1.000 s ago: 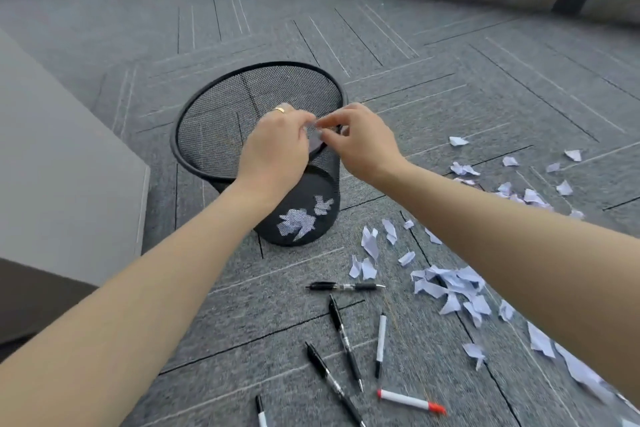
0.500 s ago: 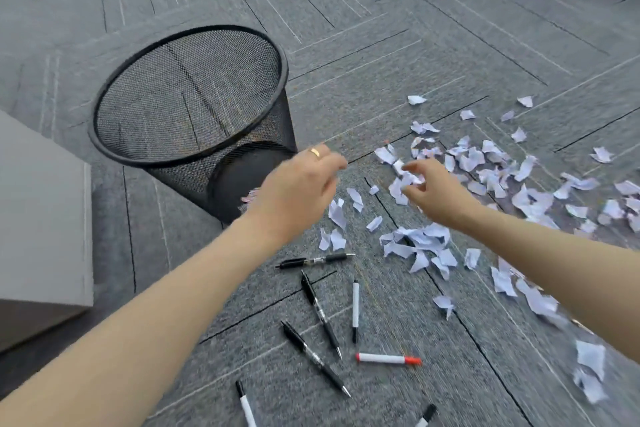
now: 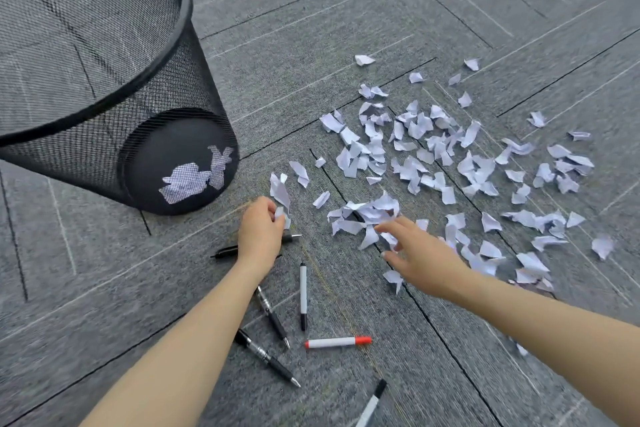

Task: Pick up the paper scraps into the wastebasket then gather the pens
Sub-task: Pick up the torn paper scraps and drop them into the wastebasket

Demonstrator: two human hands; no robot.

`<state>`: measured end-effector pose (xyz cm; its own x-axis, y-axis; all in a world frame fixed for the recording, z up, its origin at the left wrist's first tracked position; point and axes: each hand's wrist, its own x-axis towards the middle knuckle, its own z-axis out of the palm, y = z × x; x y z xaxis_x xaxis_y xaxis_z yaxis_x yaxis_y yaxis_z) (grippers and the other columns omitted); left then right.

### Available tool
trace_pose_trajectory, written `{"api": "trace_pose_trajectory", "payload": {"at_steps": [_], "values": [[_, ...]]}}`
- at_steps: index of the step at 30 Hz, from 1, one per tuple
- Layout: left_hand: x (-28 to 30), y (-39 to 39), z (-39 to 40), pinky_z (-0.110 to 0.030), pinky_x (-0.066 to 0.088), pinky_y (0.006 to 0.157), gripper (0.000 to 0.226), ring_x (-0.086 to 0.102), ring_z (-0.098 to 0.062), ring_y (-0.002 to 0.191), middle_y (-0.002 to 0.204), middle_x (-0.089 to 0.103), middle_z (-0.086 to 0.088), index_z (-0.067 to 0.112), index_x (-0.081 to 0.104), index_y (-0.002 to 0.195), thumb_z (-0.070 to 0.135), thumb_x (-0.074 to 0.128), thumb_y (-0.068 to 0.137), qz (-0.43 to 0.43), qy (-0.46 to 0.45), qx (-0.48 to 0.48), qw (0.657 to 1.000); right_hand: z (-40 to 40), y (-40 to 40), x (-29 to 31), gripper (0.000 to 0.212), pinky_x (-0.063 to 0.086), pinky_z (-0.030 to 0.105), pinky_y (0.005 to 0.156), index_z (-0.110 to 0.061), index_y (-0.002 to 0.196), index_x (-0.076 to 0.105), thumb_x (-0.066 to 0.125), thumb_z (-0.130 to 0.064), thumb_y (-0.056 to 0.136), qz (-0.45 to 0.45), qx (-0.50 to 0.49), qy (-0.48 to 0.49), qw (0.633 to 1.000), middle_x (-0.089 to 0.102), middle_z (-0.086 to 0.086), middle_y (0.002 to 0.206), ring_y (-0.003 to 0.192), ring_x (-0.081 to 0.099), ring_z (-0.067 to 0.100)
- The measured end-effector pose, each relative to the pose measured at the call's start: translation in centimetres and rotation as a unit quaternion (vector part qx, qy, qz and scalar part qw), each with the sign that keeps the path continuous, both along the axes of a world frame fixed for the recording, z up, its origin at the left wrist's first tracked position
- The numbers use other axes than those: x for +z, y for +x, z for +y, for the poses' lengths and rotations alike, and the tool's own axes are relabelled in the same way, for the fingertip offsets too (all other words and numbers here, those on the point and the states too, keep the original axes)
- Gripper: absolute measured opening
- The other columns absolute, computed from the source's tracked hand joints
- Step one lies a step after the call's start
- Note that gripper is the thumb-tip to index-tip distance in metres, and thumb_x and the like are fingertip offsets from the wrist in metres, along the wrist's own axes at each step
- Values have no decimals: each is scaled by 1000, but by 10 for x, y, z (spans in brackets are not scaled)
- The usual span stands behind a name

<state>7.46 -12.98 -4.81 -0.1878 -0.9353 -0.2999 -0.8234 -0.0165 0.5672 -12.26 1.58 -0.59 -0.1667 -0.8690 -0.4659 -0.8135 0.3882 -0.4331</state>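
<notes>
A black mesh wastebasket [image 3: 180, 45] stands at the upper left with a few white scraps showing through its base. Many white paper scraps [image 3: 426, 156] lie scattered over the grey carpet to the right. My left hand [image 3: 259, 232] is low on the floor by the basket and pinches a paper scrap [image 3: 281, 213] at the near-left edge of the pile. My right hand [image 3: 415, 253] reaches with spread fingers onto a heap of scraps [image 3: 367, 215]. Several pens lie in front: black pens [image 3: 273, 362], a white one with a black cap [image 3: 303, 291], a red-capped marker [image 3: 337, 342].
Grey carpet tiles with dark seams [image 3: 450, 354] cover the floor. One black pen [image 3: 225, 251] lies partly under my left wrist. Another white pen [image 3: 372, 404] sticks in at the bottom edge.
Both hands have come away from the basket rim and dropped to the floor. The left hand now pinches a scrap; the right has spread over the heap. The view has tipped down and closer.
</notes>
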Motion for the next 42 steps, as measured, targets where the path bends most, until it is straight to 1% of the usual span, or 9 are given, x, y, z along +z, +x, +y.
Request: {"api": "trace_pose_trajectory", "payload": {"at_steps": [5, 9, 12, 23, 26, 30, 36, 39, 42], "values": [[3, 2, -3, -10, 33, 56, 6, 55, -14, 78, 82, 59, 3, 11, 61, 90, 13, 55, 91, 72, 16, -26, 997, 13, -20, -6, 38, 55, 32, 75, -31, 129, 43, 50, -28, 92, -21, -31, -9, 999, 42, -15, 131, 91, 58, 3], [10, -7, -22, -15, 33, 56, 31, 51, -5, 68, 75, 53, 8, 16, 48, 121, 18, 56, 92, 133, 33, -26, 990, 22, -44, -4, 36, 49, 20, 67, -29, 127, 46, 52, -26, 92, -24, -66, -16, 997, 46, -13, 123, 86, 55, -3], [2, -17, -42, -22, 32, 53, 49, 46, -9, 63, 73, 48, 5, 17, 36, 134, 17, 58, 90, 72, 77, -34, 994, 29, -53, -4, 35, 52, 27, 72, -29, 127, 46, 51, -27, 92, -11, -84, -13, 996, 47, -12, 125, 90, 57, 0], [0, -32, -51, -23, 32, 53, 11, 50, -15, 70, 95, 60, -7, 10, 62, 85, 20, 59, 89, -8, -32, -89, 995, 41, -43, -5, 35, 52, 30, 80, -27, 127, 46, 50, -27, 93, -2, -37, 12, 999, 43, -13, 130, 93, 58, 4], [11, -52, -57, -22, 35, 53, 11, 52, -15, 72, 81, 56, 3, 16, 54, 93, 26, 56, 91, 6, 12, -169, 986, 43, -45, -3, 34, 53, 31, 81, -28, 126, 46, 50, -30, 93, -2, -41, 12, 999, 43, -14, 129, 94, 58, 5], [11, -66, -60, -29, 40, 64, 34, 55, -23, 83, 105, 60, -10, 9, 44, 123, 12, 55, 91, -37, 49, -164, 985, 48, -43, -5, 33, 50, 29, 84, -27, 124, 49, 52, -31, 92, -6, -54, 33, 998, 48, -12, 130, 92, 59, 5], [12, -68, -50, -22, 38, 66, 26, 52, -21, 79, 120, 52, -15, 1, 59, 113, 16, 54, 93, -74, -23, -151, 985, 52, -9, -15, 41, 49, 26, 79, -27, 124, 49, 61, -36, 86, -14, -34, 23, 999, 45, -13, 129, 89, 57, 7], [21, -69, -34, -13, 29, 51, 11, 40, -6, 57, 91, 54, -4, 6, 60, 94, 15, 54, 92, -13, 8, -178, 984, 50, 5, -27, 34, 52, 31, 77, -26, 120, 52, 60, -30, 87, -2, -36, -3, 999, 48, -10, 123, 89, 58, 11], [27, -74, -10, -23, 38, 51, 14, 39, -12, 53, 71, 50, -1, 9, 54, 82, 21, 57, 90, 12, 105, -266, 958, 50, 9, -34, 19, 50, 28, 73, -23, 108, 59, 57, -25, 89, 4, -50, -32, 998, 52, -9, 114, 89, 58, 12]]}}
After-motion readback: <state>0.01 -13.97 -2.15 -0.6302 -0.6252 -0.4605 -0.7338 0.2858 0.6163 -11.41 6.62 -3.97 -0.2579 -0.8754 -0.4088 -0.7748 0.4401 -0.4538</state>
